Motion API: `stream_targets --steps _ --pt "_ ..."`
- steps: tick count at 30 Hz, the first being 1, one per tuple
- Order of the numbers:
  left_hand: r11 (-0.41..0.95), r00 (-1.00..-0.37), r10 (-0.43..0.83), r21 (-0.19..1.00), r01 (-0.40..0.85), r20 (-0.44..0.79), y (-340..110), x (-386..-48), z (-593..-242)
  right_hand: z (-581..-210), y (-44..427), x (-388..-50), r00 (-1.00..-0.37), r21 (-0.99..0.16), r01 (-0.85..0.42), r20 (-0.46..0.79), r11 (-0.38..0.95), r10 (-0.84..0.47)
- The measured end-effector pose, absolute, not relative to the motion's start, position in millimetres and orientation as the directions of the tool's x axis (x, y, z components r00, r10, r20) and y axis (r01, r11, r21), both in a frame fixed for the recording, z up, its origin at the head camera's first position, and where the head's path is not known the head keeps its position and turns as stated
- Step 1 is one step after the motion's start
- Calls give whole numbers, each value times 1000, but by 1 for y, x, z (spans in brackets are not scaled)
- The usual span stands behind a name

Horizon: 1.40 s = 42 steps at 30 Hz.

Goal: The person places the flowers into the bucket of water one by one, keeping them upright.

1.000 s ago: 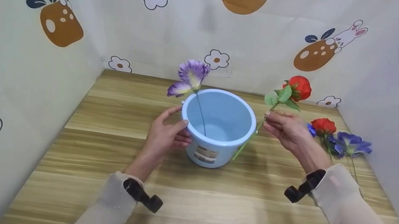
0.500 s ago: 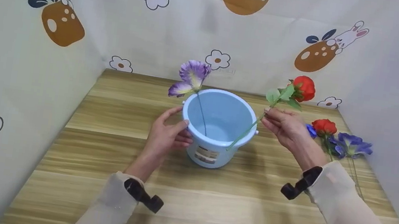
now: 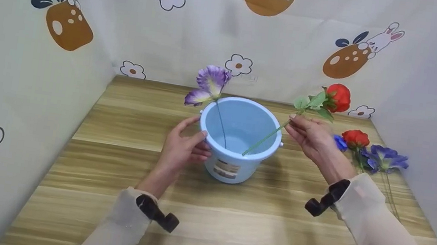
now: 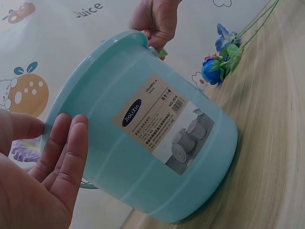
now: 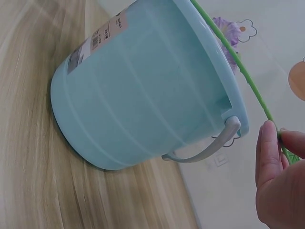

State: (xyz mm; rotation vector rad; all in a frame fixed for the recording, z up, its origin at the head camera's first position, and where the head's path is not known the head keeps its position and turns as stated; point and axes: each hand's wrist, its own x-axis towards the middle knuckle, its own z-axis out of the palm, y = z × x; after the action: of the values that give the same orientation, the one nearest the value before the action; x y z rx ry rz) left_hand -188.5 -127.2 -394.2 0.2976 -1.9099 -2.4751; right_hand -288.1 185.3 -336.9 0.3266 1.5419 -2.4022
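A light blue bucket [image 3: 224, 167] with a paper label stands upright on the table. My left hand [image 3: 184, 145] grips its left rim, with the thumb at the edge and several fingers against the outer wall [image 4: 66, 157]. An artificial purple flower [image 3: 211, 85] leans over the rim, its thin stem inside the bucket. With thumb and fingers, my right hand [image 3: 313, 141] pinches the green stem of an artificial red rose [image 3: 338, 98]. The stem [image 5: 238, 64] slants across the bucket's mouth, its lower tip over the near part of the rim.
On the right of the wooden table [image 3: 228, 235] lie another red rose [image 3: 355, 138], a blue-purple flower [image 3: 386, 158] and a small blue bloom [image 3: 339, 143]. The bucket's handle [image 5: 209, 148] hangs down. Patterned cloth walls [image 3: 197, 30] enclose the back and sides.
My right hand has shifted slightly left and tilted the red rose rightward. The stem's lower tip has swung from beside the bucket to over its mouth. My left hand stays on the rim.
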Motion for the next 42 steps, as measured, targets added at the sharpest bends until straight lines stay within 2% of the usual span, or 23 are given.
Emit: stream_targets --steps 5,14,25,42 --pt "-255 -982 -114 960 -115 -148 -128 -190 -395 -335 183 -288 -944 -853 325 -316 -409 -92" --pt "-273 -986 -114 958 -84 -119 -126 -188 -396 -337 175 -289 -974 -890 223 -223 -398 -45" --pt "-259 -983 -120 960 -107 -142 -126 -188 -394 -336 161 -290 -985 -944 161 -172 -287 12" --pt "-291 -984 -112 951 -102 -139 -126 -189 -396 -333 149 -290 -995 -993 94 -92 -73 -31"
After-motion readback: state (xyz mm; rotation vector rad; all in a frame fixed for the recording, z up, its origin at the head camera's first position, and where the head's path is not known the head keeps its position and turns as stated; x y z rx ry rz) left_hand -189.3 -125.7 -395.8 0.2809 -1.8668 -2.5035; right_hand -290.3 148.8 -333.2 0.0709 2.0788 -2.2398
